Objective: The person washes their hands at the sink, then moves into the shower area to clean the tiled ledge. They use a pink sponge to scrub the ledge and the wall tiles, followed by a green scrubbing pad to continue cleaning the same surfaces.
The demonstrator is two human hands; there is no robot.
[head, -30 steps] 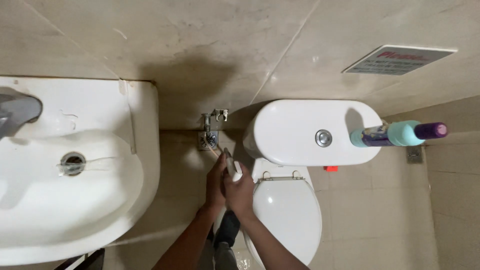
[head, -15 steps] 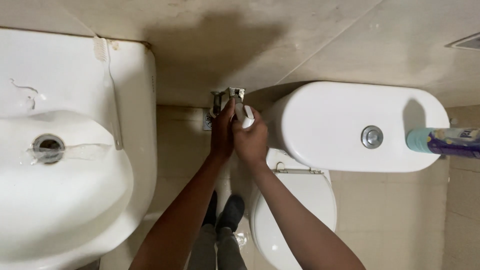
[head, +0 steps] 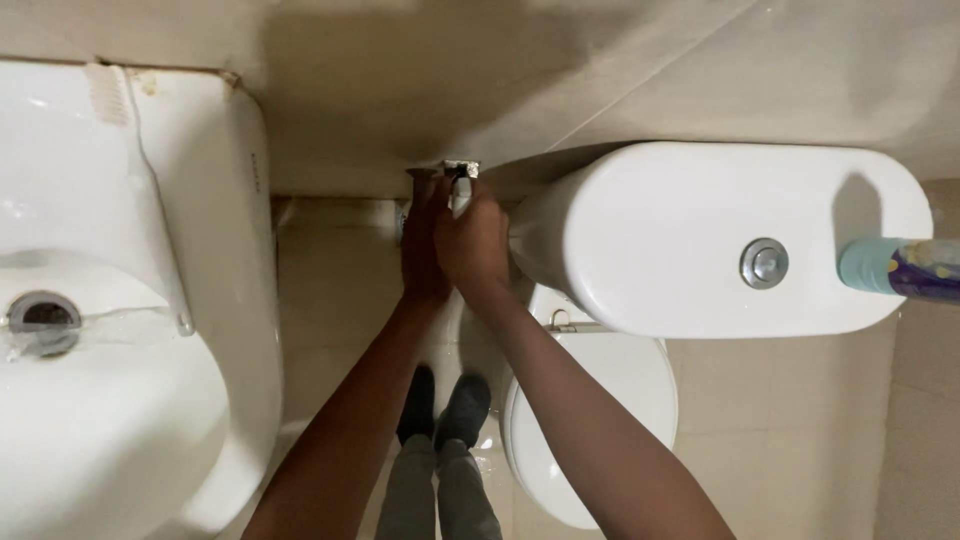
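Observation:
Both my hands reach forward to a metal wall fitting (head: 460, 168) between the sink and the toilet tank. My left hand (head: 422, 245) is against the fitting's left side, its fingers curled at it. My right hand (head: 476, 240) is closed around a small white handle-like piece (head: 460, 194) that sits in the fitting. The hands touch each other. What the left hand's fingers grip is hidden.
A white sink (head: 120, 330) with a drain (head: 40, 315) fills the left. A white toilet tank (head: 720, 240) with a round flush button (head: 765, 263) is at the right, the bowl (head: 590, 420) below it. A teal and purple bottle (head: 900, 268) lies on the tank's right end. My feet (head: 445, 405) stand on the tiled floor.
My hands rose from low near the bowl up to the wall fitting. The view moved closer and shifted, so the tank and sink appear larger.

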